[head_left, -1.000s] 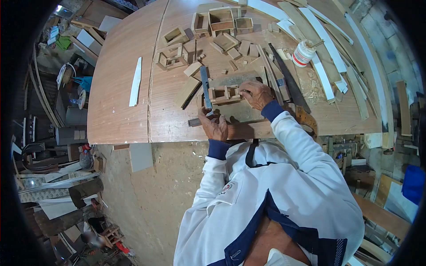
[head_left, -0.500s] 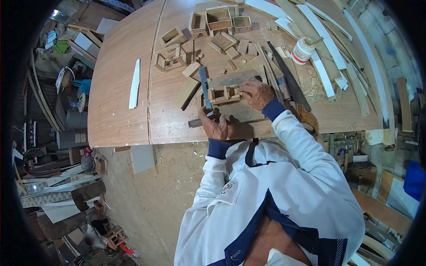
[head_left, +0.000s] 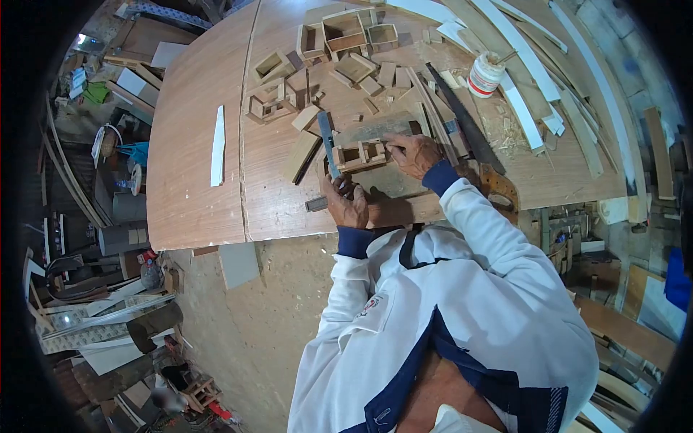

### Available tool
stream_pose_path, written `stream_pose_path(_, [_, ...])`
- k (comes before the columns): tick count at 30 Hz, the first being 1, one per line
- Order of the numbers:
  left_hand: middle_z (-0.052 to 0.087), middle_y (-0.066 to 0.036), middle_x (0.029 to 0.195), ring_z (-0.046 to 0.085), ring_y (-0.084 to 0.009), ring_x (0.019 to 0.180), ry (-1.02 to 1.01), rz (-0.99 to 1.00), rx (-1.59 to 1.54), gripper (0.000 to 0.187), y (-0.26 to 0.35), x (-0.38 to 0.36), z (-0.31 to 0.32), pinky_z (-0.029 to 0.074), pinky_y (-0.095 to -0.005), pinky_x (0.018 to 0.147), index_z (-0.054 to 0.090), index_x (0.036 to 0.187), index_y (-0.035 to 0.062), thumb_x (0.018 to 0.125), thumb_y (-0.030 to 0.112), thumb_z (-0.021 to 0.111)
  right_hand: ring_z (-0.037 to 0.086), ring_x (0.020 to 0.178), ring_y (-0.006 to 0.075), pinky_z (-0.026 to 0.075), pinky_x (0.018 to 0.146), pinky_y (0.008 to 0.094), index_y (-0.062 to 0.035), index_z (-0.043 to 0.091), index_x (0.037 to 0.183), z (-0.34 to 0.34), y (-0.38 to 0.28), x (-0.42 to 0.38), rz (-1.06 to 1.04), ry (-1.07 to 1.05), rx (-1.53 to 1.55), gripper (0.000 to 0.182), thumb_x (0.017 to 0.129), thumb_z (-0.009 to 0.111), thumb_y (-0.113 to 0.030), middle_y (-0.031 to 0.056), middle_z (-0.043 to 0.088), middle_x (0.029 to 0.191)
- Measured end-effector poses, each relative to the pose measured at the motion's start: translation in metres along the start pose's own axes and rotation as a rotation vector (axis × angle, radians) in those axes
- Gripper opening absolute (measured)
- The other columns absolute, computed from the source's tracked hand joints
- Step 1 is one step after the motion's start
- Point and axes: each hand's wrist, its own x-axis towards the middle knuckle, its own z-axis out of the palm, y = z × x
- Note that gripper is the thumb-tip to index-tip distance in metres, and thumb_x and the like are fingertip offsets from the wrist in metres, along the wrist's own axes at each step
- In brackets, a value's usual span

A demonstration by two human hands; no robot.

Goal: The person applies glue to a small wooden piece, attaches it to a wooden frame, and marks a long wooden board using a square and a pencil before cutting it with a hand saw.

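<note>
Near the table's front edge, my left hand (head_left: 349, 207) is closed around the lower end of a flat blue-grey metal bar (head_left: 327, 138). The bar stands along the left end of a small wooden frame (head_left: 359, 155) with crosspieces. At the frame's other end is my right hand (head_left: 417, 156), its index finger stretched out above the corner and the other fingers bent, fingertips right at the wood. Under the frame lies a worn grey-brown board (head_left: 393, 180). A short dark block (head_left: 315, 205) sits left of my left hand.
Several wooden boxes (head_left: 346, 42) stand farther back, with offcuts around them. To the right lie a handsaw (head_left: 469, 115), a white glue pot (head_left: 486, 75) with a stick in it, and long strips (head_left: 530, 58). A white strip (head_left: 218, 148) lies on the left.
My right index finger has straightened and now reaches out past the frame's corner. My left hand keeps its hold on the bar. The whole view has shifted slightly.
</note>
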Motion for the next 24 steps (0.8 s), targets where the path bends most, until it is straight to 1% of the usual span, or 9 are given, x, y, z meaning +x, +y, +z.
stream_pose_path(2, [0.054,-0.022,0.118,0.059,-0.0256,0.101,-0.003,-0.007,-0.012,0.062,-0.005,0.000,0.001,0.050,-0.0330,0.082,0.032,0.130,-0.0043,0.077,-0.001,0.064,0.064,0.071,0.0344,0.051,0.069,0.0426,-0.0129,0.067,0.108,-0.003,-0.003,0.001,0.020,-0.024,-0.021,0.028,0.083,0.058,-0.023,0.0196,0.066,0.078])
stream_pose_path(5, [0.053,-0.022,0.119,0.059,-0.0254,0.101,0.036,0.040,0.043,0.065,-0.004,-0.001,0.003,0.050,-0.0330,0.082,0.030,0.132,-0.0042,0.077,-0.002,0.064,0.064,0.070,0.0348,0.051,0.067,0.0429,-0.0122,0.067,0.107,-0.003,-0.003,0.000,0.012,-0.028,-0.022,0.028,0.083,0.058,-0.023,0.0198,0.066,0.077])
stream_pose_path(7, [0.052,-0.022,0.121,0.059,-0.0248,0.099,0.057,0.000,0.076,0.070,-0.003,0.000,0.003,0.050,-0.0329,0.082,0.026,0.134,-0.0047,0.076,-0.002,0.065,0.064,0.068,0.0340,0.051,0.066,0.0430,-0.0124,0.067,0.107,0.001,-0.002,-0.001,-0.001,-0.012,-0.039,0.028,0.083,0.059,-0.023,0.0193,0.065,0.074])
stream_pose_path(11, [0.051,-0.022,0.123,0.059,-0.0241,0.093,0.080,0.039,0.119,0.075,-0.007,0.003,0.005,0.051,-0.0323,0.080,0.022,0.137,-0.0049,0.076,-0.002,0.065,0.064,0.066,0.0326,0.051,0.062,0.0426,-0.0131,0.066,0.109,0.003,-0.004,-0.002,0.018,-0.009,-0.098,0.029,0.083,0.060,-0.023,0.0179,0.065,0.071])
stream_pose_path(13, [0.052,-0.023,0.124,0.060,-0.0236,0.091,0.065,0.010,0.073,0.079,-0.008,0.003,0.004,0.051,-0.0317,0.079,0.019,0.139,-0.0049,0.076,-0.001,0.066,0.064,0.064,0.0315,0.051,0.059,0.0421,-0.0140,0.065,0.110,-0.004,-0.012,-0.003,0.087,-0.064,-0.120,0.029,0.083,0.060,-0.023,0.0167,0.064,0.068])
stream_pose_path(16, [0.053,-0.023,0.123,0.060,-0.0238,0.092,0.076,0.064,0.101,0.080,-0.018,0.005,0.005,0.051,-0.0319,0.078,0.017,0.140,-0.0052,0.076,-0.001,0.066,0.064,0.064,0.0314,0.051,0.058,0.0418,-0.0141,0.065,0.110,0.001,-0.010,-0.004,0.043,-0.028,-0.132,0.030,0.083,0.060,-0.024,0.0166,0.065,0.069])
stream_pose_path(23, [0.055,-0.024,0.121,0.060,-0.0241,0.093,0.087,0.062,0.144,0.079,-0.011,0.002,0.005,0.051,-0.0322,0.078,0.019,0.139,-0.0062,0.076,0.000,0.066,0.065,0.070,0.0341,0.052,0.064,0.0439,-0.0140,0.064,0.112,0.004,-0.010,-0.004,0.068,-0.035,-0.115,0.030,0.084,0.057,-0.024,0.0179,0.067,0.077])
stream_pose_path(24, [0.054,-0.024,0.121,0.060,-0.0245,0.093,0.070,0.036,0.125,0.079,-0.005,0.001,0.005,0.051,-0.0322,0.079,0.019,0.139,-0.0065,0.075,0.000,0.066,0.065,0.072,0.0350,0.052,0.066,0.0445,-0.0141,0.064,0.112,0.003,-0.011,-0.004,0.103,-0.053,-0.078,0.031,0.085,0.057,-0.025,0.0181,0.067,0.079])
